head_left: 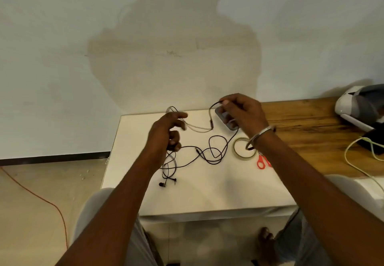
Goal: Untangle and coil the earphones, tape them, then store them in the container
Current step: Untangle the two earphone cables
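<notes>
Earphones: black earphones sprawl in loose, crossing loops on the white table between the two hands; a paler strand runs behind them, and the earbuds dangle below the left hand.
Left hand: left hand has its lower fingers curled round a bunch of cable while the forefinger reaches out, blurred, probably to anchor one end so the loops can be pulled apart.
Right hand: right hand pinches the cable between thumb and forefinger and lifts it clear of the table, seemingly to trace the strand out of the knot.
Container: small greyish container lies under the right hand's other fingers; whether they touch it cannot be told.
Tape roll: tape roll lies flat near the right wrist, ready for binding.
Scissors: orange scissors sit just beside the roll.
Stage: untangling, by the look of it; coiling, taping and storing remain.
</notes>
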